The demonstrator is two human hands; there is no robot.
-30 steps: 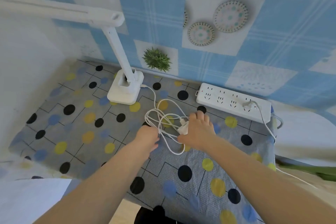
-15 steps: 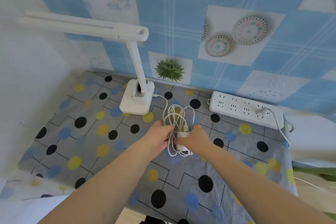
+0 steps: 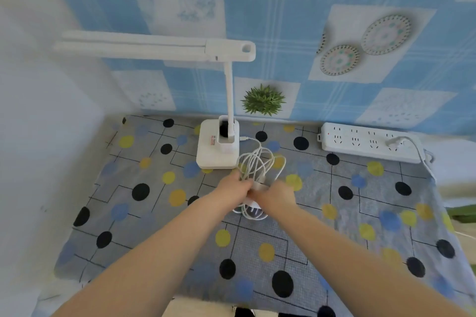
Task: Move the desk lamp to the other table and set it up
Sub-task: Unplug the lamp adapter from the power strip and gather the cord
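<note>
The white desk lamp (image 3: 217,148) stands upright near the back edge of the table (image 3: 128,213), left of the middle, its long head reaching left above the spotted tablecloth (image 3: 334,226). Its cord (image 3: 257,165) leaves the right side of the base and gathers into loose loops just in front of it. The left hand (image 3: 233,189) and right hand (image 3: 279,194) meet over the loops, fingers curled round the bundled cord; the fingertips are blurred and hidden among the strands. A white plug (image 3: 253,210) peeks out below the hands, mostly covered. A power strip (image 3: 360,143) lies along the back right edge with another cable (image 3: 419,154) plugged in, trailing off the right edge
</note>
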